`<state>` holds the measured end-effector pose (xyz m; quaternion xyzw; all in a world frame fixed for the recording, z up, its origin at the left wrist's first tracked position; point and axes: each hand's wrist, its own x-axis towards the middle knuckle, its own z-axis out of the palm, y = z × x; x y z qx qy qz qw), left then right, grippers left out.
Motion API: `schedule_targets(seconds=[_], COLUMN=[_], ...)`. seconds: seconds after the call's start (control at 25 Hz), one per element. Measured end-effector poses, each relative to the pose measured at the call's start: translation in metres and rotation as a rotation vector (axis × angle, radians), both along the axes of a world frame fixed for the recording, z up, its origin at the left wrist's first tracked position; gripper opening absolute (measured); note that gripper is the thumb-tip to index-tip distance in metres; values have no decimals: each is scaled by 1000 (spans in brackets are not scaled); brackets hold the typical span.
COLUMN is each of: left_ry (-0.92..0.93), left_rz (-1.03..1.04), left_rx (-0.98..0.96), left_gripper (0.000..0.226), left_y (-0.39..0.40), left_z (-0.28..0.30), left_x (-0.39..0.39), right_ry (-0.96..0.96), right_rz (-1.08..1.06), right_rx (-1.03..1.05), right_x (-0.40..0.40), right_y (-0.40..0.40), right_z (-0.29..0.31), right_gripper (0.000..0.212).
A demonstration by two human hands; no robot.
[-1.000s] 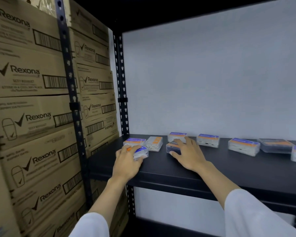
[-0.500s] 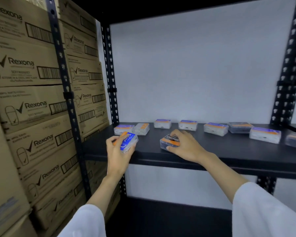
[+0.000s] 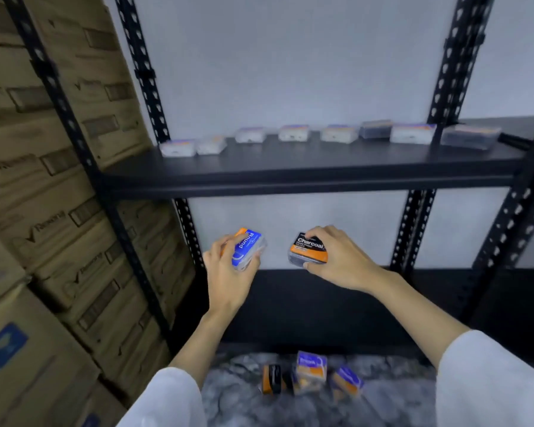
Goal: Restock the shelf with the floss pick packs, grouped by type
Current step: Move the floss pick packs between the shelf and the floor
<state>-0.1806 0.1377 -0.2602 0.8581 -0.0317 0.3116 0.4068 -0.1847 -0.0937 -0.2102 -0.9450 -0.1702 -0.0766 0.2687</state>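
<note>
Floss pick packs — a clear blue-labelled "Round" pack [image 3: 247, 249] pinched in the left hand [image 3: 228, 272], a black-and-orange "Charcoal" pack [image 3: 308, 249] gripped by the right hand [image 3: 339, 260] — held below the black metal shelf [image 3: 290, 167] (more packs [image 3: 339, 134] lined at 12 o'clock).

Black metal shelf [image 3: 290, 172]: eight floss pick packs along the back edge in a loose row [image 3: 330, 135]; six pale, two dark [image 3: 376, 129] [image 3: 470, 136], blurred. Marbled grey floor [image 3: 238, 392] below: three packs close together, one black-orange [image 3: 272, 379], two blue-orange [image 3: 311, 372] [image 3: 346, 383].
</note>
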Motion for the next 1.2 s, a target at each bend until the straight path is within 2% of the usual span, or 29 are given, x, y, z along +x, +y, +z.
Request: schedule_targets(seconds=[0.12,0.36,0.6,0.76,0.92,1.2], left_ry=[141,590,849,932,928,920], left_rz=[14,-11,88,68,66,4], left_rx=[100,21,35,24,25,119], left_gripper=[48,48,44,47,49,57], left_y=[-12,-27,-25,-22,-22,-21], left_z=[-73,-213,-293,-332,-357,-381], left_x=[-2,-13,-14,-1,11,19], right_ry=[103,364,517,573,571,537], right_rz=[-69,-223,-331,-377,-378,-367], right_rx=[-50,-133,-139,-159,-169,-169], right_x=[-7,-8,-8,2,14,27], right_y=[-21,-59,-81,-83,-79,-72], right_z=[-72,-219,-324,-370,-399,-421], right_gripper=[59,61,59,57,62,64])
